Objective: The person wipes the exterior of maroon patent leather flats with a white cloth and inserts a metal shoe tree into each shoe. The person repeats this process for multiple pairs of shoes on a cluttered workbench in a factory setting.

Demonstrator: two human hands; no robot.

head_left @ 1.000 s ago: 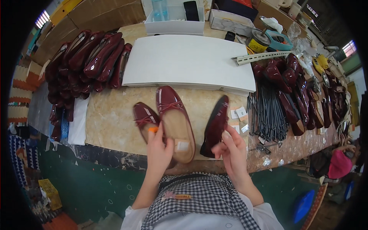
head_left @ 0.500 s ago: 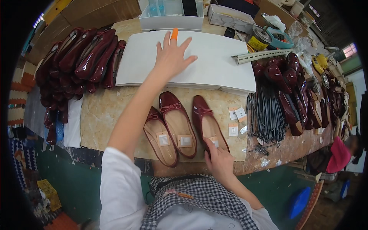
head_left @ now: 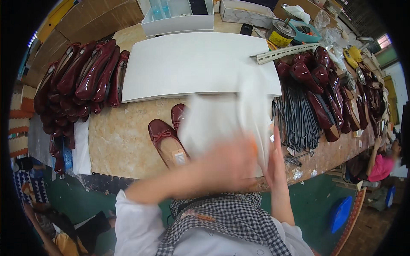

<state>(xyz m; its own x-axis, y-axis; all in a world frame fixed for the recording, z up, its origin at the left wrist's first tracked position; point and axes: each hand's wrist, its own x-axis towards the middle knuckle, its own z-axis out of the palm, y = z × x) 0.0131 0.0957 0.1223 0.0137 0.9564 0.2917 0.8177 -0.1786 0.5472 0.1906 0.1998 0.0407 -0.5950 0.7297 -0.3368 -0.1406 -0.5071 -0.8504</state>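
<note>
A sheet of thin white paper (head_left: 209,121), blurred and creased, hangs over the front of the table. My left hand (head_left: 239,160) is closed on it near its lower part, smeared by motion, with an orange cover on one finger. Beside the sheet's right edge is my right hand (head_left: 276,164), fingers stretched upward and the palm against or close to the paper. One dark red flat shoe (head_left: 161,130) with a bow and an insole tag shows left of the sheet. Only the toe of a second shoe (head_left: 177,114) peeks out. The third shoe is hidden behind the paper and hands.
A stack of white paper (head_left: 188,64) lies behind. Piles of dark red shoes stand at left (head_left: 81,77) and right (head_left: 318,81). Black metal rods (head_left: 297,119) are bundled at right, below a perforated metal strip (head_left: 286,53). A white box (head_left: 179,23) sits at the back.
My left hand has come from the paper stack toward me with a sheet. My right hand has left the right-hand shoe and risen beside the sheet. The paper now covers most of the shoes.
</note>
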